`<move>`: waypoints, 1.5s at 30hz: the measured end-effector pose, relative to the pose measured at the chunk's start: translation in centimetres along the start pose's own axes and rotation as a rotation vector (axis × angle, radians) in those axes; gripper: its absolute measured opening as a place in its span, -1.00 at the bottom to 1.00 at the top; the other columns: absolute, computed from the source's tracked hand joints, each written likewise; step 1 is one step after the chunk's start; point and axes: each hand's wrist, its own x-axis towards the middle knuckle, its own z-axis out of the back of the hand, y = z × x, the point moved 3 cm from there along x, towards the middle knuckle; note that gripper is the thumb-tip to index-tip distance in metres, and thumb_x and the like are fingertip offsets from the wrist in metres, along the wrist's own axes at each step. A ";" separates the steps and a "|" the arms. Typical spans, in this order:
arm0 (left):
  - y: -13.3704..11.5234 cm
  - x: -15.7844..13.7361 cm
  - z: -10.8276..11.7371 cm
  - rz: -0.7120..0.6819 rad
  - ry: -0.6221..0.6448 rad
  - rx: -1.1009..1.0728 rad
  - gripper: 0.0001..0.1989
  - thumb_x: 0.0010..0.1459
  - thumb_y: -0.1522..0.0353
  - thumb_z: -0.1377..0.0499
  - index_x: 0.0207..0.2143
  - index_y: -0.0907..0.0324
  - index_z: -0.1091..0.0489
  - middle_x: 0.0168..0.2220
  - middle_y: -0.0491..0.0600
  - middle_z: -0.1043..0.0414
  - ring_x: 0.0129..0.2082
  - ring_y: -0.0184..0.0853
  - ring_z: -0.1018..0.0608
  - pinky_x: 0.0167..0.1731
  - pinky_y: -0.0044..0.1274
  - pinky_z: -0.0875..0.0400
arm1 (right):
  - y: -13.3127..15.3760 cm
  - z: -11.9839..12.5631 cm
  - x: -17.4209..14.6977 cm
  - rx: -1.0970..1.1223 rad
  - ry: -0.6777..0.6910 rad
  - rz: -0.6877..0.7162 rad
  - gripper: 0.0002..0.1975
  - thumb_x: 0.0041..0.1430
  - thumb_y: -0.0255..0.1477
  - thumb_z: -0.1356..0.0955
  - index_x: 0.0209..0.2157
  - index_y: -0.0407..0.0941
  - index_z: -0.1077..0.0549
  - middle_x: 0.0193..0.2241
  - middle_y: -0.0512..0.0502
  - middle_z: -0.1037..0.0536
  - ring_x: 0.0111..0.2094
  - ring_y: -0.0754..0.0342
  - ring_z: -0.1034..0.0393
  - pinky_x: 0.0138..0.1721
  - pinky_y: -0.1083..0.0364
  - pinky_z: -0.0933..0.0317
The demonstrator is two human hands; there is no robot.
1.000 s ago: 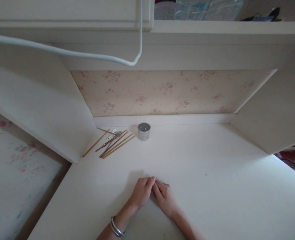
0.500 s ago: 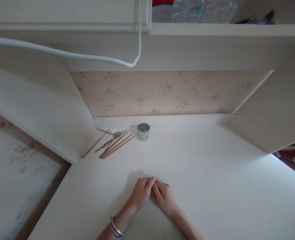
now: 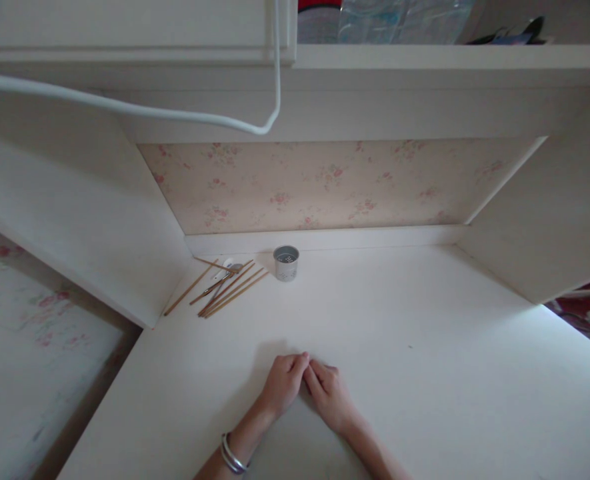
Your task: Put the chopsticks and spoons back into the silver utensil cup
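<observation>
My left hand (image 3: 285,385) and my right hand (image 3: 329,393) rest together on the white tabletop (image 3: 455,400), thumbs and knuckles touching. Both are closed, fingers curled in, and nothing shows in them. A silver bangle is on my left wrist. Beyond them, near the back edge, stands an upright metal cup with holes (image 3: 286,264). To its left lie several wooden chopsticks (image 3: 231,295), loosely spread. Among the sticks are metal spoons (image 3: 219,283) and a white spoon-like piece (image 3: 228,265), partly covered.
White side panels (image 3: 549,220) and a floral back wall (image 3: 325,187) enclose the table. An overhead shelf (image 3: 425,57) holds clear plastic packages (image 3: 399,21). A white cable (image 3: 175,115) hangs across the upper left. At right, beyond the table edge, is a red patterned item (image 3: 589,313).
The hands, cup and sticks stay where they were. Only the camera view has shifted very slightly.
</observation>
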 end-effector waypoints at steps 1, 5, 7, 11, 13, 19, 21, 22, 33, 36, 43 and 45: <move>0.0 0.0 0.0 0.003 -0.004 0.001 -0.48 0.28 0.13 0.10 -0.62 0.23 -0.32 -0.60 -0.09 -0.35 -0.53 -0.40 -0.33 -0.48 -0.56 -0.14 | 0.0 0.0 0.0 0.000 0.001 -0.002 -0.59 0.37 -0.25 -0.12 -0.45 -0.13 -0.39 -0.52 -0.02 -0.47 -0.49 0.14 -0.28 -0.39 0.17 -0.11; 0.0 0.0 0.1 0.015 -0.006 0.004 -0.48 0.28 0.13 0.09 -0.61 0.23 -0.34 -0.59 -0.08 -0.38 -0.53 -0.40 -0.34 -0.48 -0.57 -0.15 | 0.1 0.0 0.1 0.005 -0.004 -0.003 -0.58 0.37 -0.24 -0.12 -0.45 -0.14 -0.39 -0.53 -0.02 -0.46 -0.50 0.14 -0.26 -0.40 0.17 -0.11; 0.0 0.0 0.1 0.017 -0.005 0.007 -0.48 0.28 0.13 0.10 -0.60 0.23 -0.35 -0.58 -0.07 -0.39 -0.53 -0.39 -0.35 -0.48 -0.57 -0.16 | 0.0 -0.1 0.0 0.009 -0.011 0.003 -0.58 0.37 -0.24 -0.12 -0.45 -0.14 -0.39 -0.54 -0.02 -0.45 -0.51 0.14 -0.25 -0.41 0.17 -0.11; 0.0 0.0 0.0 0.011 -0.004 0.004 -0.48 0.28 0.13 0.10 -0.59 0.24 -0.36 -0.58 -0.07 -0.40 -0.52 -0.39 -0.36 -0.47 -0.57 -0.17 | -0.1 -0.1 0.0 0.010 -0.021 0.010 -0.58 0.37 -0.24 -0.12 -0.45 -0.14 -0.40 -0.54 -0.01 -0.45 -0.52 0.15 -0.25 -0.42 0.18 -0.10; 0.1 0.0 0.0 0.016 -0.002 -0.001 -0.48 0.27 0.12 0.10 -0.59 0.24 -0.36 -0.58 -0.07 -0.39 -0.52 -0.39 -0.36 -0.47 -0.57 -0.18 | -0.1 -0.1 0.0 0.011 -0.020 0.011 -0.59 0.37 -0.25 -0.12 -0.45 -0.13 -0.40 -0.54 -0.02 -0.46 -0.51 0.15 -0.26 -0.41 0.18 -0.11; 0.2 -0.1 -0.1 0.014 0.002 0.003 -0.47 0.28 0.12 0.10 -0.60 0.24 -0.35 -0.59 -0.07 -0.36 -0.52 -0.39 -0.34 -0.48 -0.57 -0.16 | 0.0 -0.1 0.1 0.007 -0.007 0.004 -0.59 0.37 -0.25 -0.12 -0.44 -0.13 -0.40 -0.51 -0.03 -0.48 -0.49 0.13 -0.29 -0.39 0.17 -0.12; 0.2 -0.1 -0.1 0.013 0.005 0.004 -0.47 0.28 0.12 0.11 -0.61 0.23 -0.34 -0.60 -0.08 -0.36 -0.53 -0.40 -0.34 -0.49 -0.57 -0.15 | 0.0 0.0 0.1 0.007 -0.008 0.005 -0.59 0.37 -0.24 -0.12 -0.44 -0.13 -0.40 -0.51 -0.04 -0.48 -0.48 0.13 -0.30 -0.39 0.17 -0.13; 0.2 0.0 0.0 0.013 0.004 0.004 -0.47 0.28 0.12 0.11 -0.61 0.23 -0.34 -0.60 -0.08 -0.36 -0.53 -0.40 -0.34 -0.49 -0.57 -0.15 | 0.0 0.0 0.1 0.008 -0.008 0.004 -0.59 0.37 -0.24 -0.13 -0.44 -0.13 -0.41 -0.51 -0.04 -0.48 -0.48 0.13 -0.30 -0.39 0.17 -0.13; -0.1 0.0 0.0 0.013 0.001 -0.007 -0.46 0.28 0.11 0.10 -0.61 0.23 -0.34 -0.59 -0.07 -0.37 -0.53 -0.40 -0.34 -0.49 -0.56 -0.16 | 0.1 0.1 0.1 0.002 -0.005 -0.006 -0.58 0.37 -0.24 -0.12 -0.45 -0.14 -0.40 -0.53 -0.02 -0.47 -0.50 0.15 -0.27 -0.40 0.18 -0.11; 0.0 -0.1 0.0 0.007 -0.004 0.005 -0.47 0.28 0.12 0.10 -0.60 0.23 -0.36 -0.58 -0.06 -0.40 -0.52 -0.38 -0.36 -0.47 -0.56 -0.18 | 0.2 0.1 0.1 0.000 -0.003 -0.009 -0.58 0.37 -0.24 -0.12 -0.44 -0.14 -0.41 -0.52 -0.04 -0.48 -0.49 0.14 -0.29 -0.39 0.17 -0.12; 0.0 0.0 0.0 0.021 -0.013 0.015 -0.46 0.28 0.09 0.10 -0.59 0.23 -0.38 -0.56 -0.05 -0.43 -0.50 -0.37 -0.39 -0.46 -0.56 -0.19 | 0.3 0.1 0.1 0.009 -0.001 -0.012 -0.57 0.37 -0.24 -0.11 -0.43 -0.14 -0.41 -0.49 -0.06 -0.51 -0.46 0.12 -0.34 -0.36 0.16 -0.15; 0.0 0.0 0.0 0.025 -0.007 0.014 -0.46 0.28 0.09 0.10 -0.58 0.24 -0.38 -0.56 -0.05 -0.43 -0.50 -0.37 -0.39 -0.46 -0.56 -0.19 | 0.4 0.1 0.1 0.012 -0.001 -0.011 -0.58 0.37 -0.24 -0.11 -0.43 -0.14 -0.41 -0.49 -0.06 -0.51 -0.46 0.13 -0.34 -0.37 0.16 -0.15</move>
